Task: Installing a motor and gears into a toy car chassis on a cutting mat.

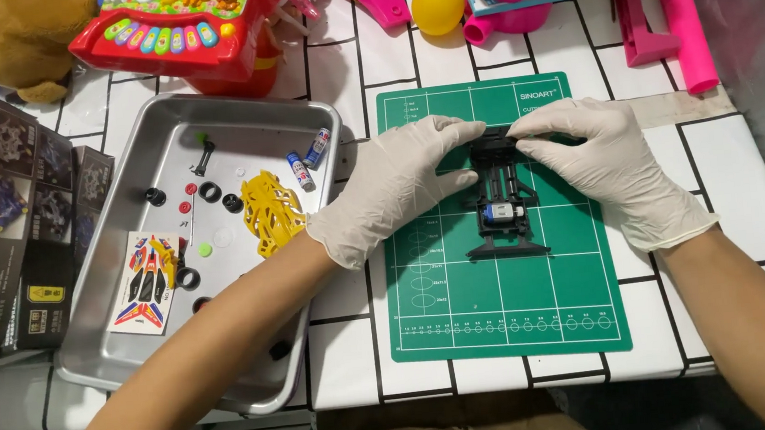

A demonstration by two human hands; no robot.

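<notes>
A black toy car chassis (pixel 503 204) with a small blue-and-silver motor in it lies on the green cutting mat (pixel 506 306). Both my hands wear white gloves. My left hand (pixel 394 186) grips the chassis's far end from the left, thumb and fingers pinching it. My right hand (pixel 604 163) holds the same far end from the right, fingertips on top of the black part. The near end of the chassis rests free on the mat.
A metal tray (pixel 150 355) at left holds a yellow car body shell (pixel 271 211), two small batteries (pixel 308 157), black wheels, small red and green parts and a sticker sheet (pixel 144 282). Dark boxes (pixel 6 229) lie far left. Colourful toys and a yellow ball (pixel 437 3) line the far edge.
</notes>
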